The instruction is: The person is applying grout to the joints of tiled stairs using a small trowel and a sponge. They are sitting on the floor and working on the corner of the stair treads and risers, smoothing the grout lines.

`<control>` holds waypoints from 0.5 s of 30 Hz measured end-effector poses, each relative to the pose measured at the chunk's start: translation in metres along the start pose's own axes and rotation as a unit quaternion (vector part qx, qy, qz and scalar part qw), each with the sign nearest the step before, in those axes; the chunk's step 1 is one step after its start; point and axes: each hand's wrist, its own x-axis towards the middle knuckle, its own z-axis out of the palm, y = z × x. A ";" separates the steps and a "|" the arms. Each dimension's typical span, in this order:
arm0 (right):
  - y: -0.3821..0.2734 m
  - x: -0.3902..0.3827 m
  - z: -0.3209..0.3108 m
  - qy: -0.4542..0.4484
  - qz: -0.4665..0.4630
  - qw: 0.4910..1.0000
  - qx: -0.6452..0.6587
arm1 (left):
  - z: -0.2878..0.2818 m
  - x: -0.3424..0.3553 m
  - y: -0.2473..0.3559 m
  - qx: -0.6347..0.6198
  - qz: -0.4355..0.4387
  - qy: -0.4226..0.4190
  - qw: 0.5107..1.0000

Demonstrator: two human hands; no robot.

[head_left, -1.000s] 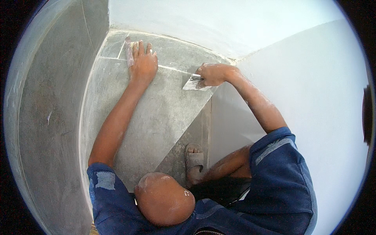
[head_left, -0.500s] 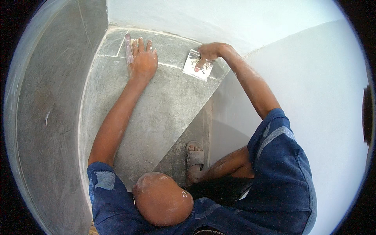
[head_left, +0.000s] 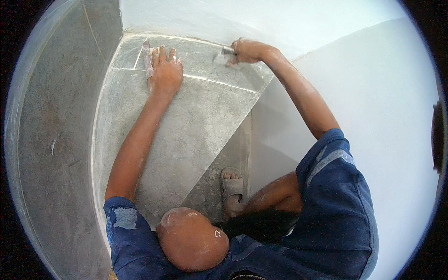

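My left hand (head_left: 165, 74) lies palm down on the grey tiled surface (head_left: 163, 126), fingers stretched over a small pale piece, with a narrow pinkish-grey strip (head_left: 147, 58) along its left side; whether that strip is gripped is unclear. To the right, my right hand (head_left: 247, 52) grips a metal scraper blade (head_left: 220, 58), blurred by motion, just over the tiles near the white wall. Pale lines (head_left: 214, 81) run across and along the tiles beside both hands.
A grey wall (head_left: 51, 130) curves along the left. White walls (head_left: 373, 116) rise at the back and right. The tiled surface has a diagonal edge, beyond which my sandalled foot (head_left: 232, 184) rests on darker floor (head_left: 214, 172). My bent knee is at lower right.
My right hand has moved upward toward the back wall with the scraper, whose blade has turned and now shows less of its face. My left hand has shifted slightly left and stays down.
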 end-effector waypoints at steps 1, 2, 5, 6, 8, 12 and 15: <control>-0.007 -0.007 0.001 -0.015 -0.016 1.000 -0.012 | 0.000 -0.002 -0.003 0.002 -0.002 -0.001 1.000; -0.003 -0.010 0.004 -0.113 -0.056 0.992 0.005 | 0.000 -0.002 -0.002 0.000 -0.002 0.002 1.000; 0.022 -0.028 0.001 -0.007 -0.024 1.000 -0.007 | -0.001 0.000 -0.005 -0.006 -0.006 -0.002 1.000; 0.026 -0.030 -0.011 0.002 0.034 0.999 0.010 | -0.001 0.000 -0.008 -0.005 -0.011 -0.006 1.000; 0.080 -0.018 0.005 0.015 0.064 0.997 -0.033 | -0.003 -0.001 -0.004 0.011 -0.011 -0.011 1.000; 0.142 -0.036 0.045 0.023 0.113 0.988 -0.104 | -0.002 0.003 0.009 0.001 -0.013 -0.034 0.999; 0.131 -0.047 0.061 0.043 0.107 0.990 -0.079 | -0.005 -0.002 -0.001 -0.008 -0.011 -0.036 0.999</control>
